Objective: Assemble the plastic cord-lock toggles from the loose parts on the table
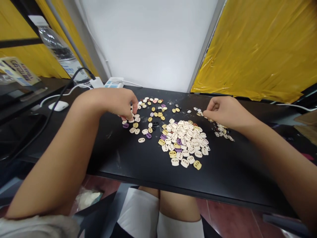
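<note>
Small oval two-holed plastic pieces, like flat cord locks, lie on the black table. Most are cream, with some yellow, purple, black and brown ones among them. A dense pile of the pieces (188, 137) sits in the middle. My left hand (121, 104) reaches down into a looser group of pieces (136, 125) at the left, its fingers bent together at the tips; whatever they grip is hidden. On the right, my right hand (221, 110) is closed with thumb and forefinger pressed together. It hovers over a scatter of smaller parts (223, 131), and what it pinches is too small to tell.
At the back left stand a clear water bottle (60, 49) and a power strip (114, 82) with cables. A white mouse-like object (58, 105) and a printed box (21, 71) lie farther left. A white panel (148, 43) and yellow sheeting (252, 49) border the table (138, 165).
</note>
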A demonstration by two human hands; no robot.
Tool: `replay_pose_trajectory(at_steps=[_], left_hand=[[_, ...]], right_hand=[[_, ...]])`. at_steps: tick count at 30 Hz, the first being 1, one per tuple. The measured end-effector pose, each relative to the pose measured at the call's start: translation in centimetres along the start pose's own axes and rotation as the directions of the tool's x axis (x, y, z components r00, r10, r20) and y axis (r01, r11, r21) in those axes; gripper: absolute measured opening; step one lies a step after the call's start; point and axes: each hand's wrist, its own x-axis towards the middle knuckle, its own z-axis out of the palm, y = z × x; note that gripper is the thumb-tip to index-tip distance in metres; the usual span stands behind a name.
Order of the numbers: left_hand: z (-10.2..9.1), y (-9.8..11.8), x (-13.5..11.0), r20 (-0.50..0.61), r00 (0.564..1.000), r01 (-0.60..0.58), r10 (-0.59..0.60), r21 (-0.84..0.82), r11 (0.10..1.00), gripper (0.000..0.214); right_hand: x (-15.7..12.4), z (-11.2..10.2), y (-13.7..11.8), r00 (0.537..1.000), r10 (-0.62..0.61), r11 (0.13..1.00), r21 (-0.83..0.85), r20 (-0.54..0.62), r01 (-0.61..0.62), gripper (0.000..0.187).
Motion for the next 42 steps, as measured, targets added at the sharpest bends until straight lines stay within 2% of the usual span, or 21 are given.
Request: replay_pose_trajectory(at_steps=[3,5,10,11,12,16,20,26,30,33,35,37,40,42], left_hand=[[-0.3,-1.5,0.4,-0.044,0.999,0.031,-0.032,-0.02,0.999,0.031],[-0.4,-2.2,0.7,-0.017,0.997,0.073,-0.073,-0.006,0.997,0.029],[-0.3,-3.0,0.8,0.009,0.999,0.034,-0.034,-0.011,0.999,0.023],[-0.2,-3.0,0.8,0.031,0.998,0.059,-0.058,-0.018,0.998,0.024],[-0.1,-3.0,0.7,0.006,1.0,0.028,-0.028,-0.041,0.999,0.026],[0.1,-2.8,0.4,0.049,0.998,0.031,-0.026,-0.092,0.995,0.029],[0.3,-2.1,0.4,0.046,0.999,0.015,-0.013,-0.043,0.999,0.023],[0.6,-1.1,1.2,0.115,0.993,0.036,-0.033,-0.022,0.999,0.018],[0.5,-1.1,1.4,0.064,0.998,0.008,-0.009,0.03,1.0,0.018],[0.0,-1.6,1.2,-0.018,1.0,0.004,-0.003,0.013,1.0,0.022],[-0.3,-1.5,1.0,-0.109,0.992,-0.07,0.062,-0.074,0.995,0.029],[-0.3,-0.8,0.6,-0.205,0.964,-0.214,0.171,-0.208,0.954,0.036],[0.4,1.1,0.3,-0.305,0.885,-0.451,0.352,-0.373,0.811,0.032],[1.1,2.3,0.4,-0.33,0.845,-0.532,0.421,-0.433,0.728,0.027]], right_hand=[[0.1,0.3,0.3,0.999,-0.037,0.998,0.044,-0.017,0.038,0.013],[0.2,0.5,0.4,0.998,-0.065,0.996,0.068,-0.012,0.066,0.014],[0.5,0.9,0.6,0.997,-0.071,0.992,0.108,0.016,0.069,0.012],[0.5,0.9,0.6,0.997,-0.068,0.991,0.116,0.021,0.065,0.011],[0.5,1.0,0.6,0.997,-0.066,0.99,0.126,0.029,0.062,0.011],[0.8,1.3,0.8,0.997,-0.057,0.983,0.175,0.06,0.046,0.009],[1.0,1.6,1.0,0.997,-0.059,0.981,0.185,0.045,0.05,0.006],[1.0,1.8,1.1,0.996,-0.092,0.979,0.181,0.009,0.089,0.008],[1.1,1.9,1.1,0.995,-0.105,0.973,0.207,0.006,0.101,0.009],[1.2,1.9,1.3,0.994,-0.106,0.973,0.21,0.013,0.1,0.011],[1.3,1.9,1.4,0.994,-0.108,0.974,0.197,-0.009,0.108,0.014],[1.3,1.9,1.3,0.995,-0.096,0.97,0.22,-0.039,0.102,0.017],[1.1,1.6,0.8,0.998,-0.067,0.925,0.373,-0.009,0.066,0.016],[0.7,1.4,0.2,0.996,-0.079,0.878,0.477,0.041,0.05,0.015]])
